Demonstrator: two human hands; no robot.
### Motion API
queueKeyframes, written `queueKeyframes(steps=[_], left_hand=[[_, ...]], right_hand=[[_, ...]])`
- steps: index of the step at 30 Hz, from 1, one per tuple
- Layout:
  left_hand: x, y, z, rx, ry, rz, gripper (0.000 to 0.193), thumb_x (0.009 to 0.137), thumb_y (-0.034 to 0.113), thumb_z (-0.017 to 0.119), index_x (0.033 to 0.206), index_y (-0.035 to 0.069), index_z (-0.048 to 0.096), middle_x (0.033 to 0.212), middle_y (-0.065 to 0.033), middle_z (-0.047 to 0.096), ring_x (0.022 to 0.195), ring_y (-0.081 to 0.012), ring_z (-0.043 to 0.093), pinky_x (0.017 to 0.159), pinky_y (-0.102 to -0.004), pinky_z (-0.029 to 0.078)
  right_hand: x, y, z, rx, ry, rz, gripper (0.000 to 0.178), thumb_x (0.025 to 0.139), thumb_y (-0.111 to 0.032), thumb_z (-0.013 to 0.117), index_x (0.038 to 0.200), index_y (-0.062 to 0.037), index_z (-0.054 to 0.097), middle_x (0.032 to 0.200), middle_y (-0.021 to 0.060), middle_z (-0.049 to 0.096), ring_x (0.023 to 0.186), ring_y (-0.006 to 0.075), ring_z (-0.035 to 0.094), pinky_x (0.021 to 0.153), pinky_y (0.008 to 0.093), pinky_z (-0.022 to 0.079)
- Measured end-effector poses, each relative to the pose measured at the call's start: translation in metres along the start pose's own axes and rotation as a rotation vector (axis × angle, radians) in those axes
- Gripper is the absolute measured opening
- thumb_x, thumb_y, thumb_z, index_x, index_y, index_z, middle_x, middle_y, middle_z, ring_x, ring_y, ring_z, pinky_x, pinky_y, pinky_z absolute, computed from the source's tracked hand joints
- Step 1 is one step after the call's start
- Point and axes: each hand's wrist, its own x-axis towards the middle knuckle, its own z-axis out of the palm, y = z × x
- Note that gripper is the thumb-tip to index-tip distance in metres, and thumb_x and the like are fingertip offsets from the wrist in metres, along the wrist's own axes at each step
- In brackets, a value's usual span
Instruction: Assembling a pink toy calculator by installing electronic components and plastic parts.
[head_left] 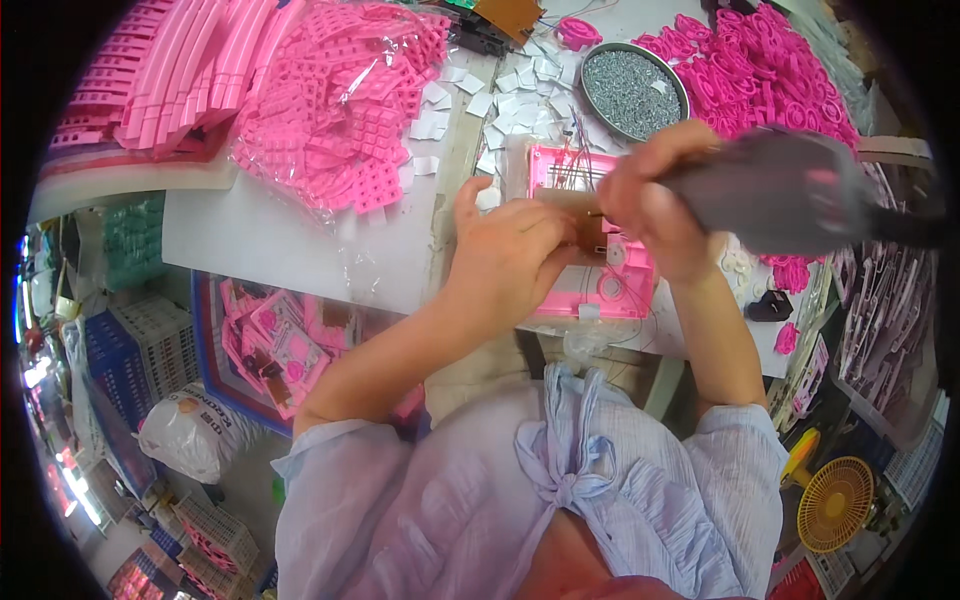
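Note:
A pink plastic housing point(570, 303) lies on the table in front of me, with a brown circuit board point(590, 240) and thin wires inside. My right hand point(668, 205) is wrapped round a dark grey electric screwdriver point(775, 192), slightly blurred, held on its side. Its bit points left, at the board. Over the board's left part, my left hand point(515, 250) has its thumb and fingertips drawn together beside the bit. What those fingertips pinch, if anything, is too small to make out. Behind the housing stands a round tray of small screws point(632, 90).
Bagged pink keypad parts point(340, 110) and stacked long pink pieces point(190, 70) fill the left. Small white squares point(512, 105) are scattered behind the housing. Darker pink rings point(760, 70) lie back right. A blue crate point(213, 345) holds pink housings below. A yellow fan point(835, 503) stands lower right.

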Motion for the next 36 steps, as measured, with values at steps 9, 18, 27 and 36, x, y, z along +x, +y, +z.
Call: queueKeyframes(steps=[9, 18, 27, 36], left_hand=[[0.015, 0.002, 0.011, -0.098, 0.119, 0.055, 0.012, 0.080, 0.016, 0.077, 0.090, 0.017, 0.070, 0.087, 0.0024, 0.069, 0.085, -0.0183, 0.067, 0.110, -0.0534, 0.021], [0.014, 0.005, -0.024, 0.158, -0.011, 0.063, 0.027, 0.076, 0.030, 0.081, 0.096, 0.015, 0.071, 0.111, 0.0034, 0.067, 0.105, -0.0172, 0.059, 0.104, -0.0548, 0.024], [-0.026, 0.012, -0.020, 0.309, -0.172, 0.016, 0.037, 0.079, 0.039, 0.077, 0.107, 0.014, 0.073, 0.117, 0.0057, 0.065, 0.107, -0.0161, 0.054, 0.100, -0.0528, 0.026], [-0.033, 0.012, -0.015, 0.311, -0.155, -0.006, 0.037, 0.082, 0.039, 0.074, 0.111, 0.017, 0.072, 0.115, 0.0048, 0.065, 0.110, -0.0167, 0.055, 0.101, -0.0526, 0.028]], right_hand=[[-0.002, -0.035, 0.014, 0.208, -0.003, -0.064, 0.026, 0.096, -0.027, 0.062, 0.101, -0.0113, 0.043, 0.060, -0.0002, 0.049, 0.047, 0.0116, 0.044, 0.049, 0.0311, 0.037], [0.006, -0.016, 0.011, 0.302, 0.010, -0.039, 0.022, 0.094, -0.017, 0.062, 0.101, -0.0095, 0.043, 0.062, 0.0024, 0.047, 0.051, 0.0126, 0.044, 0.057, 0.0326, 0.043], [0.019, 0.016, 0.027, 0.160, -0.041, 0.081, 0.022, 0.095, -0.015, 0.064, 0.095, -0.0096, 0.042, 0.061, 0.0017, 0.047, 0.053, 0.0111, 0.045, 0.059, 0.0321, 0.044], [0.018, 0.026, 0.041, -0.089, -0.093, 0.052, 0.021, 0.094, -0.008, 0.062, 0.091, -0.0075, 0.041, 0.062, 0.0050, 0.048, 0.052, 0.0100, 0.043, 0.054, 0.0298, 0.041]])
